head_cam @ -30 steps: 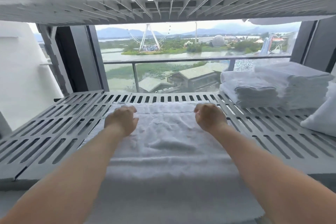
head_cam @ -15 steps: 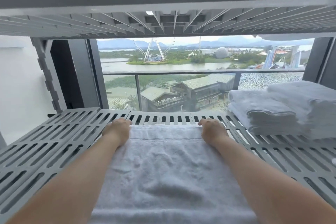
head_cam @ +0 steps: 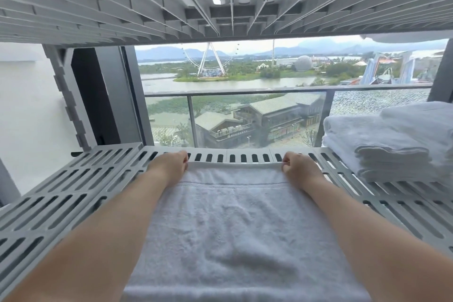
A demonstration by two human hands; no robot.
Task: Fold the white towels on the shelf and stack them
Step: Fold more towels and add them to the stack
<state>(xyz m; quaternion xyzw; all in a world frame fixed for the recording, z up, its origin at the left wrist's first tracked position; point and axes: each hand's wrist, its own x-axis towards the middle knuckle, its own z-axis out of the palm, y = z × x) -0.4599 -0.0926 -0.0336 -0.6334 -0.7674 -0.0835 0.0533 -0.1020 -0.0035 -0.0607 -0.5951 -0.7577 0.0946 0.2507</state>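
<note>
Far corners of white towel [head_cam: 230, 223] pinched by left hand [head_cam: 169, 167] and right hand [head_cam: 300, 168]; towel laid flat on slatted shelf [head_cam: 61, 193], long axis running away from viewer.

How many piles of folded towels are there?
2. A lower pile of folded white towels on the right of the grey slatted shelf; a taller pile beside it at the picture's edge, where more may hide.
</note>
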